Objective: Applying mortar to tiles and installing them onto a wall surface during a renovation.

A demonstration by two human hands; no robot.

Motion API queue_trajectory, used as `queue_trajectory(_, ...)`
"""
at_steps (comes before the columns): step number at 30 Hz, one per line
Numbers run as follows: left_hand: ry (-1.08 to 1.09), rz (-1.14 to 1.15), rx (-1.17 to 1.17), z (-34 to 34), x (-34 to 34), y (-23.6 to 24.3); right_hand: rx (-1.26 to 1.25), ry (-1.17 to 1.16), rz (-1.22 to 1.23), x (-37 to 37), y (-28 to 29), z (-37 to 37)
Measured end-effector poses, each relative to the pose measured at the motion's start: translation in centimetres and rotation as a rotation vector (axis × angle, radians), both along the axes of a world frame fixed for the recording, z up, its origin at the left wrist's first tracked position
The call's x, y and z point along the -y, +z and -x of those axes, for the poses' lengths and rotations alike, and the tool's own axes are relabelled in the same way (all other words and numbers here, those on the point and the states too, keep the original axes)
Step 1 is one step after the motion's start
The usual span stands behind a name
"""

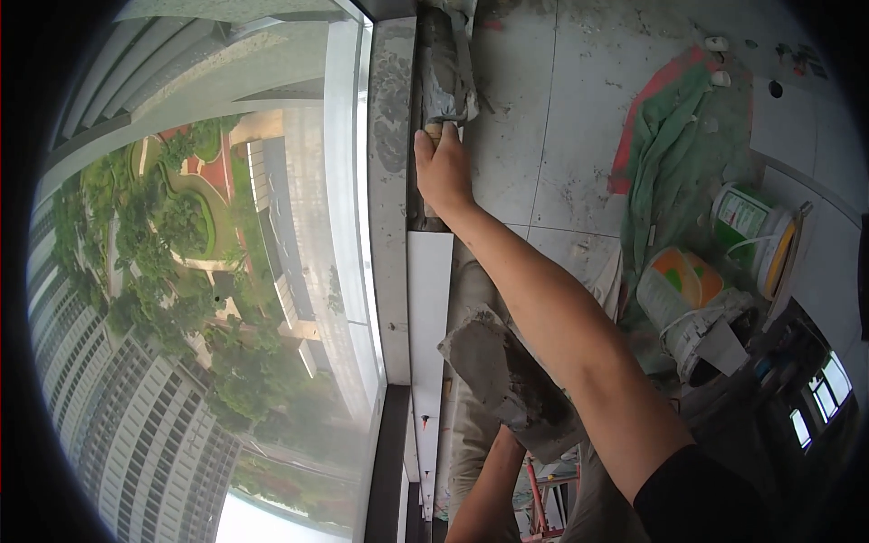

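Right hand: the right hand point(444, 167) is stretched far forward, arm almost straight, and the fingers are closed around the wooden handle of a trowel point(445, 68).
Trowel: its blade is covered with grey mortar and lies along the grey ledge point(391, 181) beside the window, at the far end of the scene.
Left hand: the left hand point(509, 441) is near the body, low in the view, forearm coming up from the lower edge; it holds a mortar board point(507, 380) from below. How the fingers close cannot be told, because the board hides them.
Mortar board: flat, tilted, smeared with grey mortar, under the right forearm.
Right side: two buckets point(715, 271) lie on the tiled floor point(561, 109), next to a green cloth point(665, 145).
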State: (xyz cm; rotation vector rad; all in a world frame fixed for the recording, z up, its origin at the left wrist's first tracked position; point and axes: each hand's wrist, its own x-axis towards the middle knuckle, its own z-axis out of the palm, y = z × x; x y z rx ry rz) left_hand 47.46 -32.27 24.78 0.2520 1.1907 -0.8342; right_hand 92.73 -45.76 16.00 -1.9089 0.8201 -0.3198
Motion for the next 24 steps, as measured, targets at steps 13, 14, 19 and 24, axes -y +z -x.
queue_trajectory(13, 0.036, 0.042, -0.027, 0.9, -0.1, 0.1, -0.389, 0.128, -0.884, 15.6, 21.9, 26.1)
queue_trajectory(14, -0.127, -0.053, -0.115, 0.9, -0.3, 0.6, -0.458, 0.112, -0.990, 15.5, 24.5, 29.3)
queue_trajectory(19, -0.482, -0.231, 0.604, 1.6, 0.9, -0.7, -0.541, 0.054, -1.416, 15.0, 33.1, 40.9)
queue_trajectory(24, -0.927, -0.685, 0.888, 4.0, 2.1, -2.1, -0.604, -0.150, -1.495, 13.3, 35.0, 46.6)
